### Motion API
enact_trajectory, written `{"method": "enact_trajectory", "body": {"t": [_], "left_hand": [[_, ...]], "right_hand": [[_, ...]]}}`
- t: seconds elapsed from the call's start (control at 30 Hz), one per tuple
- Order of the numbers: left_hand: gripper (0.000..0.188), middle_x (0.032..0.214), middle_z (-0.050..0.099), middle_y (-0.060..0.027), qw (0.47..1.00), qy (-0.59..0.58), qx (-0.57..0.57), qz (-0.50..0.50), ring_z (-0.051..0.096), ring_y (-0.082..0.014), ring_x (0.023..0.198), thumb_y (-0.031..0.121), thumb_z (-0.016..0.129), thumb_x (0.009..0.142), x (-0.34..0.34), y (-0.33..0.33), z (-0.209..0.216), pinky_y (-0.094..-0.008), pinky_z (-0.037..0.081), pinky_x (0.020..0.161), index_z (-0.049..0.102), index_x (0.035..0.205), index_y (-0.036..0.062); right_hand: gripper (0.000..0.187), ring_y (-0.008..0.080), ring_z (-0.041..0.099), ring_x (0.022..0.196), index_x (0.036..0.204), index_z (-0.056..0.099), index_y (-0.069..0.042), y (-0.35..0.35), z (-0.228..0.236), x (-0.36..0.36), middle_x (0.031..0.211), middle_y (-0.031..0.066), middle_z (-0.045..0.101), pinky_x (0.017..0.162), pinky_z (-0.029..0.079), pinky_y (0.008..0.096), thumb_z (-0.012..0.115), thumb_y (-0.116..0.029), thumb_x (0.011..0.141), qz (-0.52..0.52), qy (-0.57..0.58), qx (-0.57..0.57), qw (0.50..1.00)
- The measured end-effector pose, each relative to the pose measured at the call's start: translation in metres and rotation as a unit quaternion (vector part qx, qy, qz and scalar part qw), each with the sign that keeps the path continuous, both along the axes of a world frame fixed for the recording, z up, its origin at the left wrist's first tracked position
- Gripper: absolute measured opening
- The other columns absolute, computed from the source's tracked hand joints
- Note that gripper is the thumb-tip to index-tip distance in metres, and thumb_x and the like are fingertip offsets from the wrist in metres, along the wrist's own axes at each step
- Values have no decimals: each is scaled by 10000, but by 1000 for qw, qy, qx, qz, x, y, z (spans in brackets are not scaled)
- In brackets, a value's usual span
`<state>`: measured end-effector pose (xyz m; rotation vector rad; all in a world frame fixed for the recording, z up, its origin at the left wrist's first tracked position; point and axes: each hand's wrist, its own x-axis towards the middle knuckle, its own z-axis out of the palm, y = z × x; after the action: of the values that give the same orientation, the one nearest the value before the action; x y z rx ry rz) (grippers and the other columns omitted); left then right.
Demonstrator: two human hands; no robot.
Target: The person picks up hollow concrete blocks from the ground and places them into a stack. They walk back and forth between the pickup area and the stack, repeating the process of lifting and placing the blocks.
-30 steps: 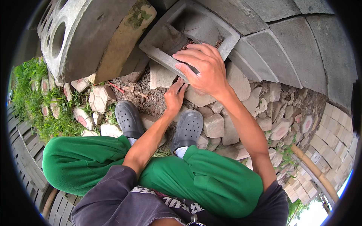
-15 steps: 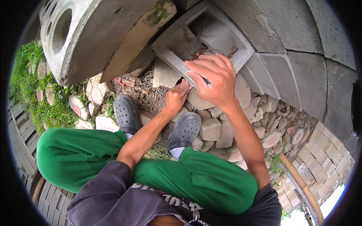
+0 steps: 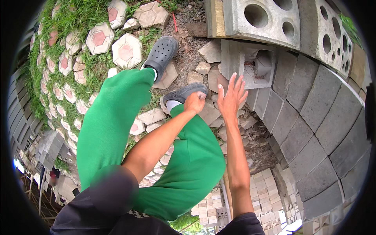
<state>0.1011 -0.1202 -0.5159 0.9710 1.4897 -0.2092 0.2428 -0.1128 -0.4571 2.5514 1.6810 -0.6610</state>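
My right hand (image 3: pixel 231 97) is open, its fingers spread and nothing held in them. It is nearest to a grey hollow concrete block (image 3: pixel 232 58), just below the block's lower edge; whether a fingertip touches it I cannot tell. Dry plant bits lie inside the block's recess. My left hand (image 3: pixel 194 102) is closed, fingers curled, beside the toe of the dark grey clog (image 3: pixel 180 93) on my right foot. What it holds, if anything, is hidden. Broken stones (image 3: pixel 210 111) lie on the ground between the two hands.
Stacked grey blocks (image 3: pixel 303 103) form a curved wall on the right. Large blocks with round holes (image 3: pixel 270 25) stand at the top right. Hexagonal pavers (image 3: pixel 127 51) with pink centres lie in grass at left. My left foot's clog (image 3: pixel 161 55) rests on gravel.
The view has swung, and the block now appears farther right. Both hands have come away from the block's edge. My right hand's fingers have spread, while my left hand has drawn back beside the clog.
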Motion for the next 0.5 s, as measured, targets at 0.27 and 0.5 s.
{"method": "enact_trajectory", "body": {"t": [0.27,0.5], "left_hand": [[278,873,668,-128,897,100,-33,429,634,-213,777,255,487,934,-134,-88,148,-353,481,740,626,935,14],[403,715,563,-39,799,63,-43,597,530,-114,720,311,409,990,-262,-80,193,-303,445,672,570,789,0]], "right_hand": [[461,224,549,1122,1245,546,6,-34,71,-192,1177,145,605,967,395,303,518,-343,946,-163,415,-187,876],[318,84,505,628,732,595,-25,-46,134,-342,687,12,584,588,437,258,579,-279,923,-205,415,-256,849]]}}
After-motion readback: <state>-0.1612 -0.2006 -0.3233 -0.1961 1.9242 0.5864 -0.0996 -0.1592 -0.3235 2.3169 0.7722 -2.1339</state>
